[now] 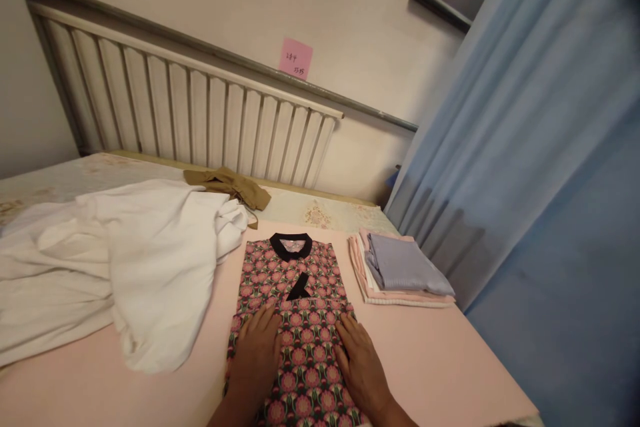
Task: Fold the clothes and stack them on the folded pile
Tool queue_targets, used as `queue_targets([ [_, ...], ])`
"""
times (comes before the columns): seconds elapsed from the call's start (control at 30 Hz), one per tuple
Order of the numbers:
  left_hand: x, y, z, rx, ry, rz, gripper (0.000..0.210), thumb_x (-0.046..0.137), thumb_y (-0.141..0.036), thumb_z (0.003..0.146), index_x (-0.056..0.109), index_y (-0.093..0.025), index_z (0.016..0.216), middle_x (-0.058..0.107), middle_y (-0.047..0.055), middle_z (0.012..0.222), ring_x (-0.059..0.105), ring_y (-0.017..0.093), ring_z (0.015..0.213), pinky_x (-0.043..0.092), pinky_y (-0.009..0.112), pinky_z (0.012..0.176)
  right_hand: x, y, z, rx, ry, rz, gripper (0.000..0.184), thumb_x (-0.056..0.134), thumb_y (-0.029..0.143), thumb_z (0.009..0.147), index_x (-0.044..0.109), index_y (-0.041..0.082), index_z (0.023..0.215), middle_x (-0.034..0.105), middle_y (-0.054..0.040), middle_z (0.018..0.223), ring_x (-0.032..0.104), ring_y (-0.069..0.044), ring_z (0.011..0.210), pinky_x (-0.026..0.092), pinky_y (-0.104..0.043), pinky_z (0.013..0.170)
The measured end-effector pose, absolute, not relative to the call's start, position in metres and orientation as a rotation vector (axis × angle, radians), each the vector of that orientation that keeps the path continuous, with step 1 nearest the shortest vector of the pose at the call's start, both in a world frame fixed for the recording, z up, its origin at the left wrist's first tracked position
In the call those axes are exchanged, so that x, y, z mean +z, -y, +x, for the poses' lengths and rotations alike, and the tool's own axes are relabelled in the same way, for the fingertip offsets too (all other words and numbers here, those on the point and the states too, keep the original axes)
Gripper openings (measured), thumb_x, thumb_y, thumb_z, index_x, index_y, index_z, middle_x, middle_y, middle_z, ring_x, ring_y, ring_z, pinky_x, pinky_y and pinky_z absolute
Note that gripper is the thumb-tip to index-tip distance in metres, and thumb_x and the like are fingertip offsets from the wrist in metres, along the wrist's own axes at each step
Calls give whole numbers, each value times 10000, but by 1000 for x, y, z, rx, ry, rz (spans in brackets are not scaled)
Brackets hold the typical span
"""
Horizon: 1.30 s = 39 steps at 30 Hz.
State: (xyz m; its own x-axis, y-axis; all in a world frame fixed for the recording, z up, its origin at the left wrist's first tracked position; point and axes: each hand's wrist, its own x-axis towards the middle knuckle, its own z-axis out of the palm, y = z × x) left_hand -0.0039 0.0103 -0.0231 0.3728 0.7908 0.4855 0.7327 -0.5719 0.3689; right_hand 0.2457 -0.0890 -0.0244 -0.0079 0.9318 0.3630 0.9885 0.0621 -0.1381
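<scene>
A floral-patterned shirt (305, 357) with a black collar lies in front of me on a pink board or cloth, its sides tucked in and its lower part folded up over the front. A black strip of trim shows just above that fold. My left hand (257, 350) rests flat on the left edge of the shirt, fingers stretched forward. On the opposite edge my right hand (361, 363) lies flat too, fingers extended. Neither hand grips the fabric. The shirt's near end runs out of view at the bottom.
Crumpled white cloth (160, 260) spreads over the left side, with a brown garment (227, 185) behind it. To the right sits a stack of folded clothes, a grey-blue one (407, 263) on top. A radiator (200, 100) stands along the wall; a blue curtain (525, 113) hangs at right.
</scene>
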Motion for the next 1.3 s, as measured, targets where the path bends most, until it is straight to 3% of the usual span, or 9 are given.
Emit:
queue_targets([
  [1.3,-26,-11,-1,891,-1453,2578,311,443,-196,882,658,-194,1106,600,102,1327,498,268,1256,362,479,1069,-30,88,250,-204,2025,-1948,471,449,286,958,440,238,1427,415,-55,1487,377,-255,1375,354,-501,1120],
])
